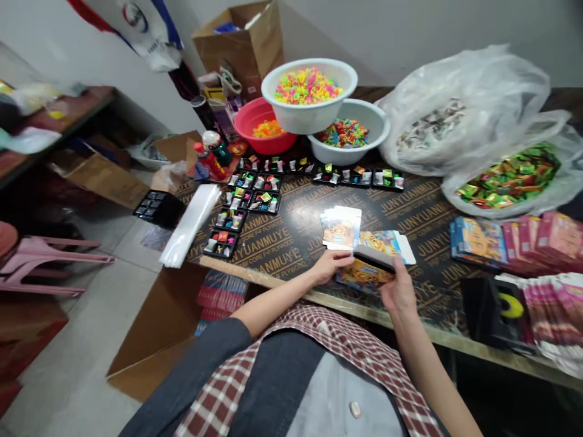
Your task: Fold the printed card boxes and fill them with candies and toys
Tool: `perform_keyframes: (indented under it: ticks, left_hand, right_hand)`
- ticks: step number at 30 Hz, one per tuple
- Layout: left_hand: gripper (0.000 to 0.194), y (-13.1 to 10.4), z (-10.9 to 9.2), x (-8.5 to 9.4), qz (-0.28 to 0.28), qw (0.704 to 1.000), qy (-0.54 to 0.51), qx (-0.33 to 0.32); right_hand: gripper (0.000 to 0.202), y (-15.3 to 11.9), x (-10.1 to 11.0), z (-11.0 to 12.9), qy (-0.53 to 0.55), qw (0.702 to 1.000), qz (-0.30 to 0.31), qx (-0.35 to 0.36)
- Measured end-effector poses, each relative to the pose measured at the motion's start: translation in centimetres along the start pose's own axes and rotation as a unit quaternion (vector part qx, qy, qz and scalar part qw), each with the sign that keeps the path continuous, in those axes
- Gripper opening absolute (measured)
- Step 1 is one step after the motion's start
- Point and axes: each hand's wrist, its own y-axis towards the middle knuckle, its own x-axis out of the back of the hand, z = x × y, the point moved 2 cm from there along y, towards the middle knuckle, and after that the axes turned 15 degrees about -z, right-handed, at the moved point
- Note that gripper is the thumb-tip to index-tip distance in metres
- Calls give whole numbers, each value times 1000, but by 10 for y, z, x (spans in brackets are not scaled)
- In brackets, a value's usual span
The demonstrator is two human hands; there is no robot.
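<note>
Printed carton [365,276] sits between both hands near the tabletop's [303,233] front edge; from it I take my clock bearings. I have the left hand's [331,266] fingers pinching its left end and the right hand's [401,288] fingers gripping its right end. Its grey upper side faces me, and I cannot tell whether anything is inside. At eleven and one o'clock, just beside it, I see a flap-ended carton [341,229] and a second loose carton [382,241].

As far as I can judge, much is done: at ten o'clock the black compartment trays [266,202] already hold small coloured pieces, and between two and three o'clock blue cartons [480,240] and pink cartons [559,235] stand stacked, contents hidden. Left over, it seems, are the fanned pink packaging [553,306] just past three and the loose pieces in the white bowl [303,118] at eleven.

Repeated across the tabletop I read "JUNYUANMUYE" and "CORE F-F PLYWOOD". The carton print is too small for me to make out.
</note>
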Motion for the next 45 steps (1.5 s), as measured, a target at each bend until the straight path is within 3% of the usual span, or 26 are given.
perform_keyframes:
  ticks: [3, 8, 12, 15, 18, 21, 23, 26, 30, 35, 37, 39, 42, 45]
  left_hand:
    - [55, -9, 10, 6, -86, 995, -38, 35]
    - [45, -9, 12, 11, -116, 991, -53, 52]
    - [41, 2, 5, 11, -142, 989, -14, -39]
    - [30, 2, -1, 9, -121, 982, 39, -140]
    - [17, -7, -10, 9, -69, 952, 141, -262]
    - [14, -14, -18, 12, -30, 911, 249, -328]
    - [15, -14, -24, 14, -27, 900, 290, -324]
    - [24, -9, -31, 15, -31, 917, 312, -248]
    - [27, -2, -37, 11, -35, 942, 288, -168]
    - [22, -3, -40, 5, -29, 943, 279, -179]
    - [20, -8, -40, 5, -14, 926, 304, -225]
    - [17, -14, -41, 6, 8, 890, 340, -304]
    - [16, -25, -38, 10, 42, 809, 398, -431]
    - [21, -29, -33, 9, 70, 730, 454, -506]
  right_hand:
    - [33, -11, -7, -3, -51, 999, -8, 2]
    - [27, -11, -12, -2, -51, 998, 33, 24]
    - [25, -8, -6, 2, -28, 998, 56, -18]
    - [14, -10, -5, 1, -22, 998, 57, -18]
    - [7, -13, -3, 2, 2, 998, 70, -5]
    - [16, -13, 4, 6, -3, 993, 111, 34]
    - [12, -10, 10, 13, -54, 984, 128, 108]
    - [13, -6, 15, 21, -131, 964, 146, 179]
    - [19, -2, 14, 25, -149, 963, 165, 153]
    - [24, -1, 13, 30, -152, 963, 174, 141]
    - [26, -1, 15, 32, -162, 959, 185, 141]
    - [25, 0, 17, 35, -173, 952, 201, 153]
    - [22, 0, 22, 37, -192, 931, 233, 205]
    - [16, -4, 26, 36, -208, 894, 269, 291]
